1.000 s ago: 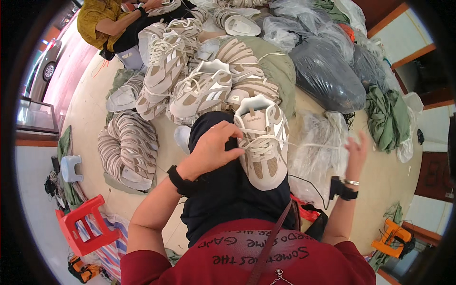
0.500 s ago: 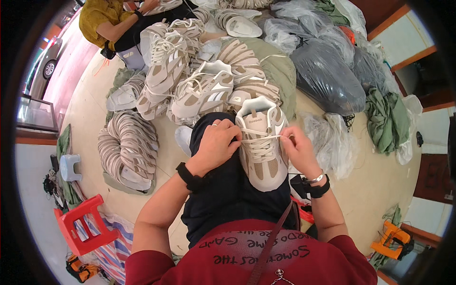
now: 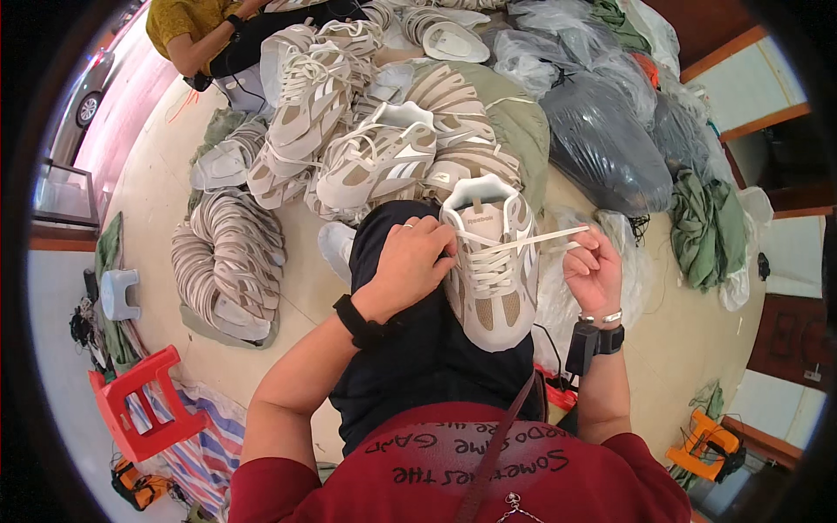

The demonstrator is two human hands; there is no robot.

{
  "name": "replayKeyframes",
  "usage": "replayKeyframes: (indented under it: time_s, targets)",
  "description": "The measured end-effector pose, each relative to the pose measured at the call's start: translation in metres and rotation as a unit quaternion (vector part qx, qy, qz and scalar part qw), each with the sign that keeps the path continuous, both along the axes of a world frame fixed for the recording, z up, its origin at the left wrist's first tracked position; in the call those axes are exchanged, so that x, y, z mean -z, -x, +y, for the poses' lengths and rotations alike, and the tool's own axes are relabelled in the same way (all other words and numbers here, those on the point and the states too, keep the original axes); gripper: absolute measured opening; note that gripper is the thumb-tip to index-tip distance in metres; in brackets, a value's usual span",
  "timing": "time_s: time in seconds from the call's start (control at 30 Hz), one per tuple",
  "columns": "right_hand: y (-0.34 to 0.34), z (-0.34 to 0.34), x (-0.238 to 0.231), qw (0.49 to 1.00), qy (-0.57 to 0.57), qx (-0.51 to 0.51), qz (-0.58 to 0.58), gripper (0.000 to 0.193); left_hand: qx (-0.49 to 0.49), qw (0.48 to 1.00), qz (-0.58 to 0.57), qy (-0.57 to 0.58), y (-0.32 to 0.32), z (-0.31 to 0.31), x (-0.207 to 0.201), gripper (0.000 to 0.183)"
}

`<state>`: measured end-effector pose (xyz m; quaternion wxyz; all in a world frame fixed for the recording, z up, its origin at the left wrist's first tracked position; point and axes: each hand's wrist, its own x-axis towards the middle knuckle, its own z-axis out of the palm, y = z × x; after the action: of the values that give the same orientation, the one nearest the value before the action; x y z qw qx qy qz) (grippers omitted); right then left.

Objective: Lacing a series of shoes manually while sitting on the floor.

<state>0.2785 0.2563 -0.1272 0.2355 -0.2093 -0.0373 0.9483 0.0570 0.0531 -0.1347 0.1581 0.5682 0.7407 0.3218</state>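
Note:
A beige and white sneaker (image 3: 494, 318) rests on my lap, its toe toward me and its opening away. Cream laces run criss-cross over its tongue. My left hand (image 3: 406, 266) is closed against the shoe's left upper side, its fingertips partly hidden at the edge. Out to the right, my right hand (image 3: 595, 272) pinches a cream shoelace (image 3: 551, 236) between thumb and finger. That lace stretches taut from the upper eyelets. Just beyond my knee stands another laced sneaker (image 3: 379, 166), tilted on a pile of similar shoes.
Stacked shoe uppers (image 3: 231, 261) lie on the floor at left, near a red stool (image 3: 148, 405) and a small blue stool (image 3: 120, 294). Dark plastic-wrapped bags (image 3: 606, 144) and green cloth (image 3: 711, 227) fill the far right. Another person (image 3: 196, 35) sits at the far left.
My right hand has moved outward to the right, drawing the lace out long and straight. My left hand has shifted slightly right and stays at the shoe's side.

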Motion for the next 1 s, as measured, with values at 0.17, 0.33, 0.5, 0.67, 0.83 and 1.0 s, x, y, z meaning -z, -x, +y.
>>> replayKeyframes:
  time_s: [0.17, 0.33, 0.5, 0.67, 0.83, 1.0]
  targets:
    - [-0.007, -0.001, -0.012, 0.991, -0.111, -0.008, -0.071, 0.013, 0.003, 1.0, -0.006, 0.009, 0.001, -0.001, -0.001, 0.015]
    - [-0.014, 0.004, -0.031, 0.973, -0.202, 0.049, -0.1, 0.014, 0.0, 0.999, -0.031, -0.021, 0.002, -0.002, 0.001, 0.015]
    - [-0.026, 0.005, -0.039, 0.942, -0.305, 0.087, -0.11, 0.005, 0.009, 0.999, -0.008, -0.05, -0.001, 0.0, 0.001, 0.012]
    - [-0.027, -0.015, -0.059, 0.894, -0.396, 0.116, -0.176, 0.005, 0.018, 0.996, -0.024, -0.085, -0.01, -0.002, -0.003, 0.014]
    - [-0.049, -0.041, -0.099, 0.849, -0.499, 0.089, -0.145, 0.006, 0.097, 0.987, -0.003, -0.131, -0.025, 0.011, -0.031, 0.029]
    - [-0.073, -0.057, -0.127, 0.804, -0.588, -0.019, -0.088, 0.01, 0.269, 0.949, -0.148, -0.073, -0.043, 0.022, -0.068, 0.023]
